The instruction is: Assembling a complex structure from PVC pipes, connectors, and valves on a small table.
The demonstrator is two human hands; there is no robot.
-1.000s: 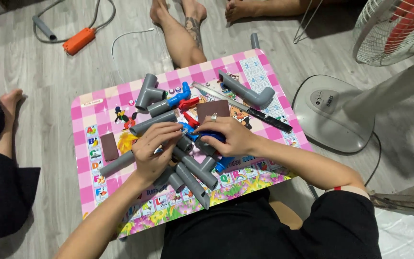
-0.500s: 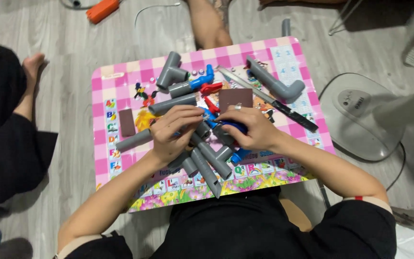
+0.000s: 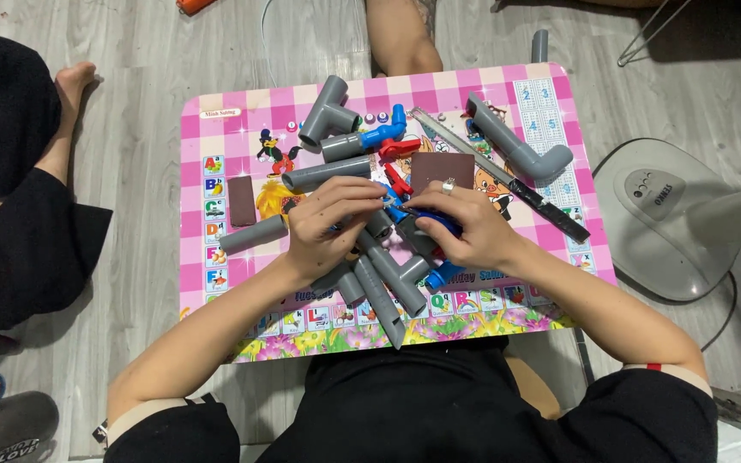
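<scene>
1. Head view: we are gripping a cluster of joined grey pipes at the middle of the pink checkered table, near its front edge.
2. Our left hand is curling closed over the cluster's upper end; our right hand, wearing a ring, is closing on a blue fitting just beside it.
3. We are judging that a steady left hold with square, straight pressure from the right suits this joint best.
4. Smooth matte pipes are lying around: a tee, an elbow pipe, a short loose tube; a long ruler is lying diagonally.
</scene>
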